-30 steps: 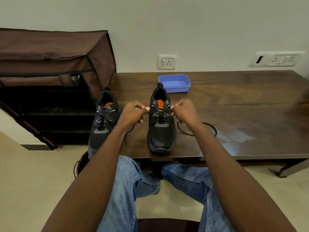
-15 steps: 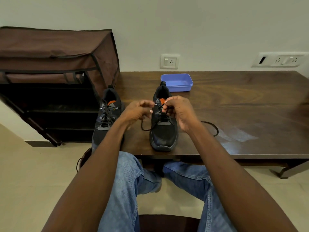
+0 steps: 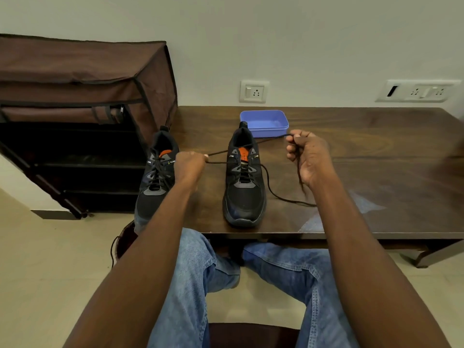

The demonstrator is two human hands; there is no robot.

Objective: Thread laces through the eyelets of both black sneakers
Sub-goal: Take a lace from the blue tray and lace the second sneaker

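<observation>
Left hand is closed, pinching the black lace just left of the centre sneaker; right hand is closed, gripping the same lace's other run, raised to the right of that sneaker. From its upper eyelets the lace stretches out to each hand, with slack looping on the dark wooden table to the sneaker's right. The second, laced sneaker stands left of the centre one at the table's corner, a blue plastic tray just behind it, and a brown fabric shoe rack further left.
</observation>
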